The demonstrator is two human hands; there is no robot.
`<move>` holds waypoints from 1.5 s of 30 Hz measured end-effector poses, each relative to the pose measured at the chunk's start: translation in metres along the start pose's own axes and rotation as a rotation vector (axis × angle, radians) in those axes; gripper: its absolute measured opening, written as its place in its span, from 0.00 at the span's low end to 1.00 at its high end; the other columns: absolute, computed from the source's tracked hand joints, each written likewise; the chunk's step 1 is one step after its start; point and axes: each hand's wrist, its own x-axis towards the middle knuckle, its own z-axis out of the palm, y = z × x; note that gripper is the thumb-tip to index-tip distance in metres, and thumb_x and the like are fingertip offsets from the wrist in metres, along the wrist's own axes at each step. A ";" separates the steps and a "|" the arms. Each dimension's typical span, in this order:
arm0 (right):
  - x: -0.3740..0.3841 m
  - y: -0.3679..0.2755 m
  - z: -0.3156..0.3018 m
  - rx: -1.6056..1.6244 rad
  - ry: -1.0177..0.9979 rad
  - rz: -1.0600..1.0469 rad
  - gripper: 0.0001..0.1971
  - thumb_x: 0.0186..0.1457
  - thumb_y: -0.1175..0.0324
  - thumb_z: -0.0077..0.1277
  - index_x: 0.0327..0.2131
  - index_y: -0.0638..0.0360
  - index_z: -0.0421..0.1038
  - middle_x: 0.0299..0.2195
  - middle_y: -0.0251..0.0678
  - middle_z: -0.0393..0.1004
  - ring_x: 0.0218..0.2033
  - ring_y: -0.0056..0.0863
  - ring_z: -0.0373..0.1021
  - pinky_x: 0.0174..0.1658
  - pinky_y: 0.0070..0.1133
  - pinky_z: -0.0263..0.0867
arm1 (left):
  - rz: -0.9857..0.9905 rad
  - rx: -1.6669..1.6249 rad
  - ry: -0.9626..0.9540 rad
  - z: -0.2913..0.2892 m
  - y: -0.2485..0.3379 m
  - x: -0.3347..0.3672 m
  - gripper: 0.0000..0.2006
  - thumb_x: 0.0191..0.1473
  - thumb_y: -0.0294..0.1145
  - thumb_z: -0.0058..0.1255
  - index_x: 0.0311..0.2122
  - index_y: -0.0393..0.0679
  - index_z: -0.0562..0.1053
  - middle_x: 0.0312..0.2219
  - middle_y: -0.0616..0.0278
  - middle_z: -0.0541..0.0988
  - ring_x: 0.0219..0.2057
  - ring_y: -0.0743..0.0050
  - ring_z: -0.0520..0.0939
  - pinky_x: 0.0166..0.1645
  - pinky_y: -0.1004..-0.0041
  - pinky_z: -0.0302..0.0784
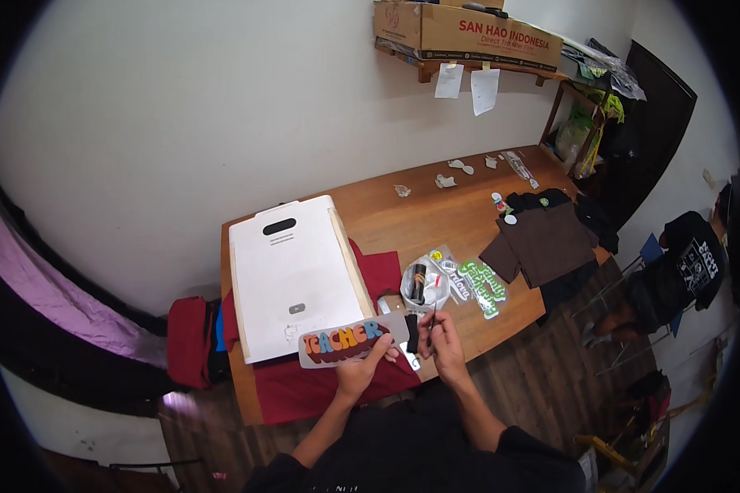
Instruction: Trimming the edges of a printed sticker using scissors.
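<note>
My left hand [364,368] grips the right part of a clear transfer film sheet [330,355] printed with multicoloured bubble lettering, held over the front edge of a white press board [300,267]. Close beside it, my right hand [444,347] is closed around a thin dark tool [432,316] pointing upward; its kind is too small to make out. Under the board lies a dark red shirt [329,396], spread on the wooden table [378,214]. Just beyond my right hand stands a pale tub [443,294] with a black cylinder and small items inside.
Green and white lettered transfers [483,289] lie right of the tub. Folded dark brown cloth [547,238] covers the table's right end. Film scraps [446,181] lie along the back. A cardboard box [469,34] sits on a wall shelf. A person [678,267] sits at far right.
</note>
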 end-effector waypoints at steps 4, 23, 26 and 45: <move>-0.007 -0.004 -0.006 0.019 -0.116 0.142 0.10 0.59 0.64 0.37 0.39 0.61 0.57 0.18 0.31 0.59 0.15 0.16 0.57 0.20 0.12 0.55 | 0.008 0.007 0.037 0.004 -0.003 0.004 0.04 0.51 0.22 0.48 0.32 0.33 0.70 0.21 0.60 0.76 0.22 0.77 0.77 0.28 0.81 0.74; 0.030 -0.032 -0.031 -0.047 -0.187 0.100 0.05 0.55 0.72 0.45 0.34 0.61 0.63 0.26 0.26 0.64 0.24 0.09 0.58 0.27 0.08 0.54 | 0.115 0.183 0.054 0.057 -0.025 0.010 0.06 0.50 0.23 0.50 0.34 0.33 0.70 0.23 0.60 0.76 0.23 0.78 0.77 0.26 0.82 0.73; 0.036 -0.035 -0.038 -0.016 -0.232 0.075 0.05 0.55 0.72 0.46 0.34 0.61 0.63 0.25 0.26 0.65 0.22 0.08 0.58 0.23 0.06 0.51 | 0.115 0.199 0.095 0.063 -0.028 0.011 0.07 0.50 0.23 0.50 0.35 0.32 0.70 0.22 0.60 0.76 0.22 0.78 0.77 0.26 0.82 0.74; 0.040 -0.058 -0.051 0.176 -0.526 0.296 0.10 0.61 0.62 0.34 0.37 0.59 0.59 0.20 0.23 0.60 0.16 0.07 0.51 0.19 0.07 0.45 | 0.065 0.136 0.410 0.096 -0.005 0.007 0.04 0.49 0.22 0.52 0.30 0.33 0.71 0.22 0.62 0.76 0.22 0.80 0.77 0.27 0.82 0.73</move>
